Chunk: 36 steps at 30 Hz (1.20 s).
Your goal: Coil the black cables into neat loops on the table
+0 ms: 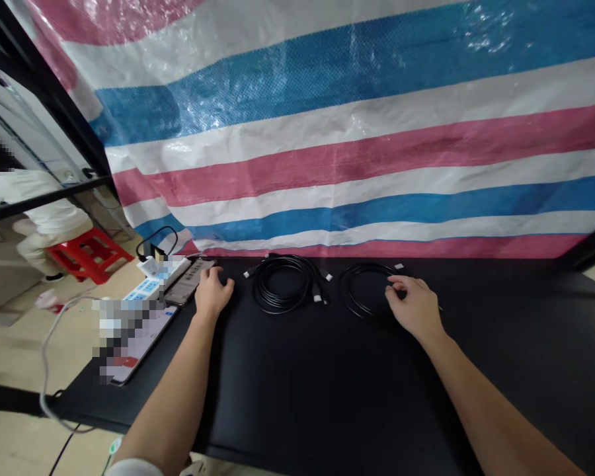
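Two coils of thin black cable lie on the black tabletop (327, 390). The middle coil (282, 284) has small white and black plug ends beside it. My right hand (414, 307) rests on the left edge of the right coil (367, 291), its fingers curled around the cable. My left hand (214, 294) lies palm down on the table, holding nothing. Its fingertips are close to a dark phone-like device (188, 281) and left of the middle coil.
A white power strip (153, 281) with a black cord and a blurred tablet (129, 337) sit at the table's left edge. A striped tarp (352, 152) hangs behind the table. Beyond the left edge, a person in white (44, 211) sits near a red stool (89, 254).
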Each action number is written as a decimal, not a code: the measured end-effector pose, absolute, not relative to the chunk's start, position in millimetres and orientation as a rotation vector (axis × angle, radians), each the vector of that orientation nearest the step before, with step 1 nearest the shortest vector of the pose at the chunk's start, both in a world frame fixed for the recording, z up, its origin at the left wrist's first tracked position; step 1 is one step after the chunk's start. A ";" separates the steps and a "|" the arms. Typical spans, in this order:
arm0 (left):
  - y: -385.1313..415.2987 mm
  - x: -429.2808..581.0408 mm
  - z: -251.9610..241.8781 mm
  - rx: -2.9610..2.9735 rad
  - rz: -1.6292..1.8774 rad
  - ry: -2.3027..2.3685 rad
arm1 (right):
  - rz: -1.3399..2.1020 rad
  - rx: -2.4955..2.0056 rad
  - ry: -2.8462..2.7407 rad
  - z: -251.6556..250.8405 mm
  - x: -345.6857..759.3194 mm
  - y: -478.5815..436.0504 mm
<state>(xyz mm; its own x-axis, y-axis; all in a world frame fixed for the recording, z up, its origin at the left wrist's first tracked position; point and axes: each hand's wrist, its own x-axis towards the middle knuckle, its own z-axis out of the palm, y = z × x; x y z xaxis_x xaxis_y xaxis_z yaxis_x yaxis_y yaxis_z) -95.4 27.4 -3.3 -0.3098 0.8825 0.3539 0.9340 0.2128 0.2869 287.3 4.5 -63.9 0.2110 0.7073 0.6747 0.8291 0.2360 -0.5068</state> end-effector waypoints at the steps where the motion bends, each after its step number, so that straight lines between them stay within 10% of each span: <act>1: 27.7 -96.5 -4.8 -1.908 -0.711 -2.296 | -0.158 -1.502 -1.529 -63.6 287.1 4.4; 36: 28.6 -75.9 17.2 -1.651 -0.350 -2.676 | -0.127 -1.525 -1.563 -57.4 285.4 -0.2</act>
<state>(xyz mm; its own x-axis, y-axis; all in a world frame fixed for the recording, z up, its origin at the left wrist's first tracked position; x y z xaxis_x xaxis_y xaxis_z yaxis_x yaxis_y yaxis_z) -75.9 28.6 17.2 -0.4553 0.8851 0.0965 0.8802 0.4311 0.1987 285.4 -0.2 -57.4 0.1891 0.7388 0.6469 0.8338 0.2271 -0.5031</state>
